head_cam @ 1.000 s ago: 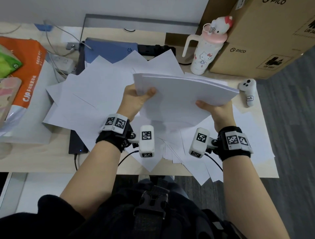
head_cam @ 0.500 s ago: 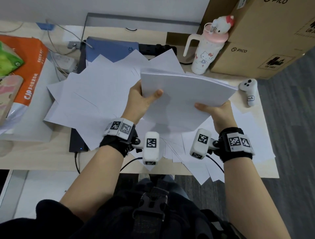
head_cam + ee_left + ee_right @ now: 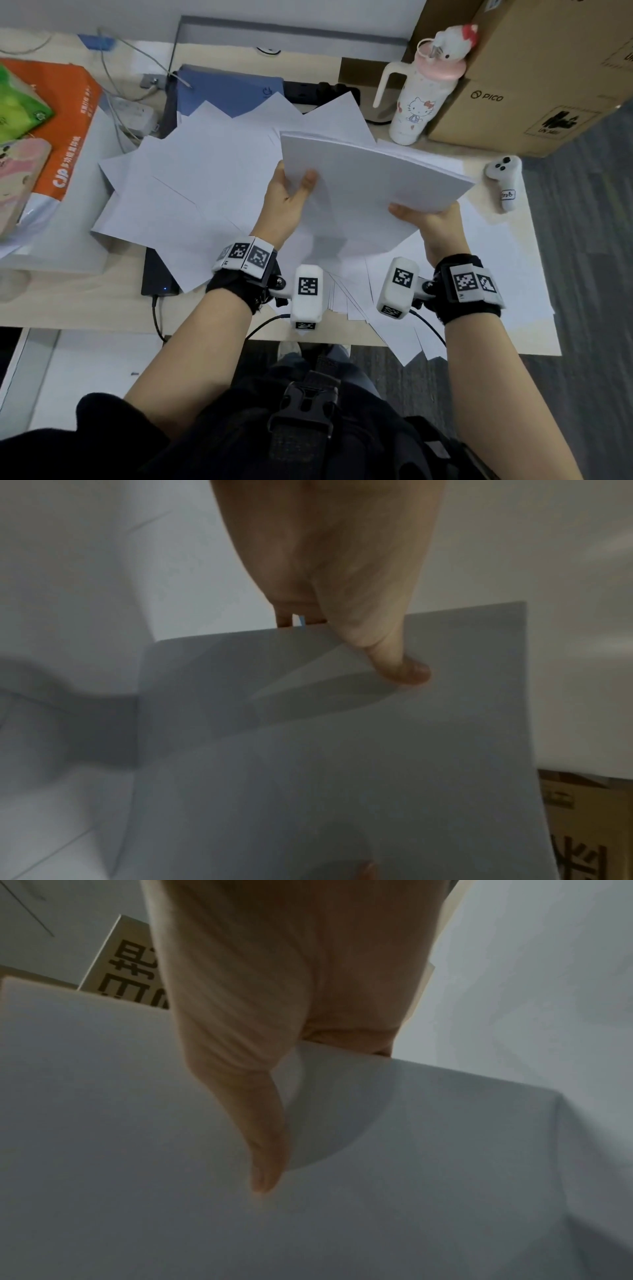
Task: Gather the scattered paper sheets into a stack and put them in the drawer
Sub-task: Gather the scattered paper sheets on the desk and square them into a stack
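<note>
A thick stack of white paper hangs tilted above the desk, held between both hands. My left hand pinches its left edge, thumb on top and fingers hidden beneath. At the near right edge my right hand grips it the same way, thumb lying flat on the top sheet. Many loose white sheets still lie fanned over the desk under and around the stack, some overhanging the front edge. No drawer is in view.
A cartoon-cat bottle and cardboard boxes stand at the back right. A white controller lies right of the stack. An orange bag, cables and a blue laptop occupy the left and back.
Both hands have shifted the held stack slightly to the right and turned it a little; the grip on it is unchanged. The loose sheets on the desk have not moved.
</note>
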